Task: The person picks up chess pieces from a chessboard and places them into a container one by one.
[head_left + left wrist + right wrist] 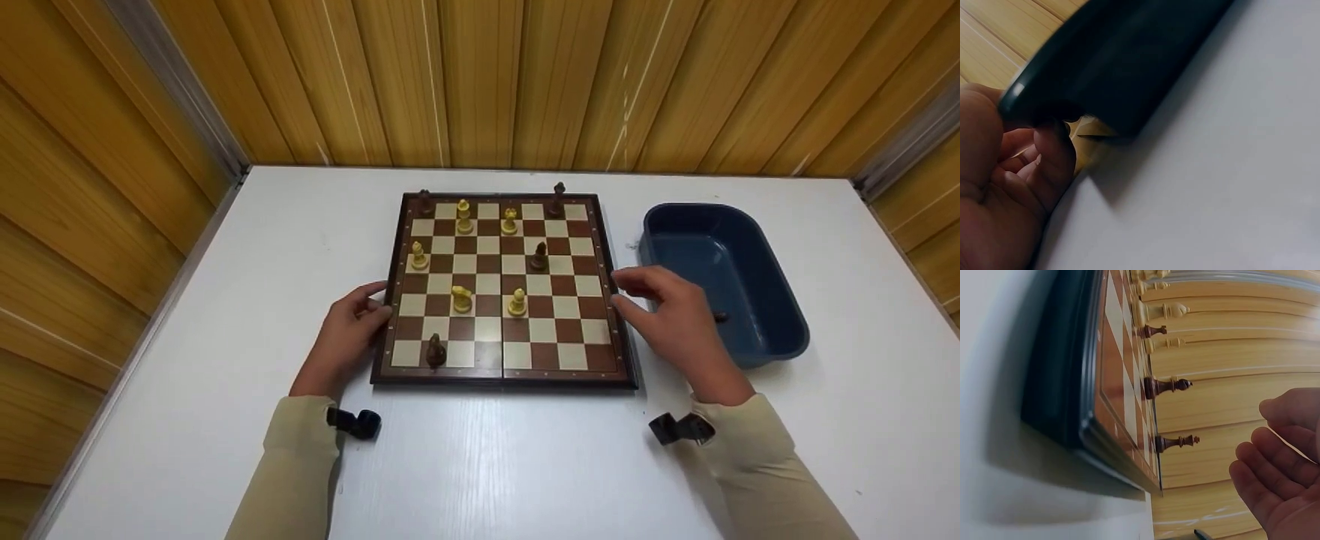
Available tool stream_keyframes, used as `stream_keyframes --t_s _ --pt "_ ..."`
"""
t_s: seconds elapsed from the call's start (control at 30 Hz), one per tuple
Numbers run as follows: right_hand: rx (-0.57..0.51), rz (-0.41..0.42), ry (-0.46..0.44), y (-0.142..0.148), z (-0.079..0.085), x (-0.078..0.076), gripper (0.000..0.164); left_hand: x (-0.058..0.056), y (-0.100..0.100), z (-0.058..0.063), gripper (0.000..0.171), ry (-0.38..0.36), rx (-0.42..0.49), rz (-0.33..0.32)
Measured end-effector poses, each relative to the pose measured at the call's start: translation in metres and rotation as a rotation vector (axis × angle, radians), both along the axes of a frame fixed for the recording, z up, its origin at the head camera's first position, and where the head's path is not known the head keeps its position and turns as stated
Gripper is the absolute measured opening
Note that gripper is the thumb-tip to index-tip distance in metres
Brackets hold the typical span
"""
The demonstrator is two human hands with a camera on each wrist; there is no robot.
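Observation:
A folding chessboard (491, 382) lies flat on the white table, with light and brown chess pieces standing upright on it. My left hand (349, 326) grips the board's left edge; the left wrist view is blurred, showing bent fingers (1055, 160) against a dark side. By the right edge is my right hand (671, 322), its fingers loosely bent. In the right wrist view those fingers (1275, 455) hold nothing and appear apart from the board. A light knight (461, 300) stands near the middle, a brown knight (436, 350) near the front, and a brown king (557, 201) at the back right.
A blue plastic basin (791, 352) sits right of the board, behind my right hand. A small dark object (720, 317) lies inside it, partly hidden. Yellow wood-look panels (480, 82) rise behind the table (480, 457).

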State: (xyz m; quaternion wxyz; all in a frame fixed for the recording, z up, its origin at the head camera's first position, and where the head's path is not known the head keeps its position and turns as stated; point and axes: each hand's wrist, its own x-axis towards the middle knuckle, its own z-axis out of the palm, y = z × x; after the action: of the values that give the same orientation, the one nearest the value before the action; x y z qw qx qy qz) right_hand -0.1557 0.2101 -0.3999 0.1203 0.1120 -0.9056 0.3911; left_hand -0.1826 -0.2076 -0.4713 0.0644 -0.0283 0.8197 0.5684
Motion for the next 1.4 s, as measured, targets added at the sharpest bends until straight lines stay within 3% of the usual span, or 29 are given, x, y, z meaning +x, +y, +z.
stream_keyframes --t_s 0.23,0.47,0.73,1.17,1.4 --pt "-0.029 0.040 0.002 -0.016 -0.006 -0.002 0.030 0.000 0.000 -0.001 0.044 0.018 0.015 -0.018" --pt "-0.042 0.075 0.015 -0.031 -0.014 -0.005 0.030 -0.001 0.000 -0.002 0.042 0.015 0.011 0.004" --pt "-0.102 0.118 -0.022 -0.043 -0.021 -0.007 0.031 -0.001 0.000 -0.003 0.043 0.027 0.029 0.001" --pt "-0.083 0.135 -0.052 -0.063 -0.022 -0.009 0.030 0.000 0.000 0.000 0.042 0.021 0.035 -0.004" --pt "-0.126 0.155 -0.075 -0.072 -0.023 -0.012 0.030 0.000 0.000 0.000 0.042 0.028 0.008 0.000"
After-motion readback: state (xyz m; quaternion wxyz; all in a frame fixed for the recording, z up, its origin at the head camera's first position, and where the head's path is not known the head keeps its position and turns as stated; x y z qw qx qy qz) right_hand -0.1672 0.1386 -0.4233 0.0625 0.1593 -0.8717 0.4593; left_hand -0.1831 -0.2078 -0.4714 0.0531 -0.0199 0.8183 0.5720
